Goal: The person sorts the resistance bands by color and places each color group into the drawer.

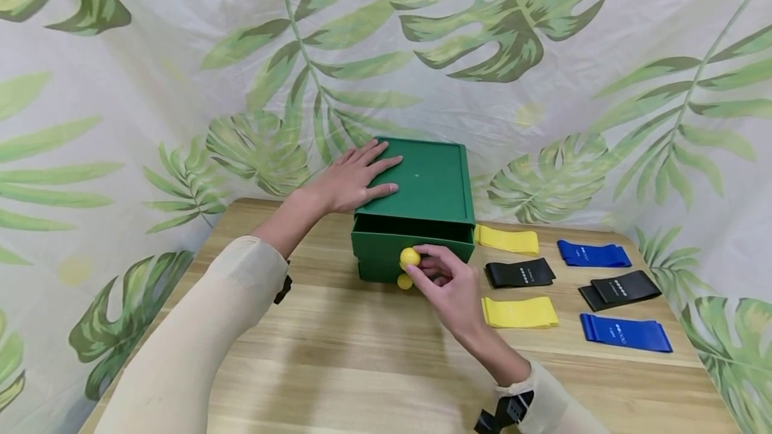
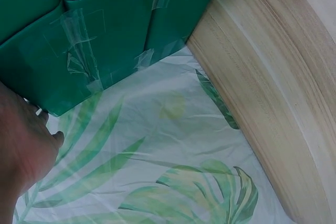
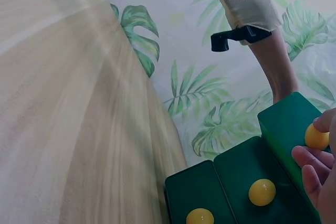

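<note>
Green box point(image 1: 422, 183) stood at far side of worktop point(image 1: 344, 353), near leaf-print cloth point(image 1: 362, 39); surface smooth, lid flat with raised rim; top drawer point(image 1: 376, 241) was partly out, dark gap visible; two lower drawers point(image 3: 239, 169) sat further back, with shiny yellow ball knobs point(image 3: 262, 192); clear tape point(image 2: 76, 30) crossed seams; left hand point(image 1: 351, 179) lay flat on lid, fingers spread wide; right hand point(image 1: 449, 283) pinched upper yellow knob point(image 1: 410, 257)

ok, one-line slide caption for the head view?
Left hand rests on green drawer box; right hand pinches yellow knob of the open top drawer.
</note>
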### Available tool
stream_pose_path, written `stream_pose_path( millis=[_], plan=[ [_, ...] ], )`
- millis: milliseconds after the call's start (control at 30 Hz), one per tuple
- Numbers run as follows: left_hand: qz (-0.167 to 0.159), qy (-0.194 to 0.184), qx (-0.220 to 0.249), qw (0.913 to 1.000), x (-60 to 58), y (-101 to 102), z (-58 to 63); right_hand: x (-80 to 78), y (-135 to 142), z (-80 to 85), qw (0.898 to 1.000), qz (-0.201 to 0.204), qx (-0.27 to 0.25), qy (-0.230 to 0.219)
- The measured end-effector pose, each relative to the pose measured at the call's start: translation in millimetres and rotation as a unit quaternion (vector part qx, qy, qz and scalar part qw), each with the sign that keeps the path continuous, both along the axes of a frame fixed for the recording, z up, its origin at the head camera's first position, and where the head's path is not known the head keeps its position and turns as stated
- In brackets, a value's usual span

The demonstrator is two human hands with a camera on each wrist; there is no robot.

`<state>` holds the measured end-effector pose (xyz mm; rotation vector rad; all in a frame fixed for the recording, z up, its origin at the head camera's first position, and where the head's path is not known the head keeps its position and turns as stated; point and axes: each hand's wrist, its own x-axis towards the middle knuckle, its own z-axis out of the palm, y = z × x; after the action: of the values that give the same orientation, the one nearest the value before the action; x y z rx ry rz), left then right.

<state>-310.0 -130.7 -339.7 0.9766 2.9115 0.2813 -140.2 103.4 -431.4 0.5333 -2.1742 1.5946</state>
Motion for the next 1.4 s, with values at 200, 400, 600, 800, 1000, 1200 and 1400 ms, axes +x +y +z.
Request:
stream_pose_path(
  millis=[200, 400, 600, 800, 1000, 1200, 1400],
  plan=[
    [0.0, -0.007, 0.006, 1.0, -2.6, -1, 0.4, 8.0, -2, 0.1, 1.0, 0.004, 0.004, 0.015],
    [-0.002, -0.007, 0.006, 1.0, -1.4, -2, 1.2, 16.2, -2, -0.8, 1.0, 0.013, -0.004, 0.028],
    [-0.001, -0.006, 0.005, 1.0, -1.3, -1, -1.7, 25.2, -2, -2.1, 0.999, 0.011, -0.001, 0.037],
    [0.001, -0.003, 0.0, 1.0, -3.2, 0, -5.0, 33.6, -2, -2.0, 0.998, 0.007, 0.013, 0.053],
    [0.0, -0.004, 0.003, 1.0, -2.4, -1, -4.8, 41.4, -1, -1.6, 0.998, 0.009, 0.021, 0.05],
    [0.001, -0.003, 0.008, 1.0, -2.3, -1, -3.7, 48.2, -2, -0.7, 0.998, 0.014, 0.022, 0.06],
    [0.003, -0.003, 0.005, 1.0, -3.0, -1, -4.7, 52.8, -3, -1.0, 0.998, 0.012, 0.027, 0.056]
  ],
)
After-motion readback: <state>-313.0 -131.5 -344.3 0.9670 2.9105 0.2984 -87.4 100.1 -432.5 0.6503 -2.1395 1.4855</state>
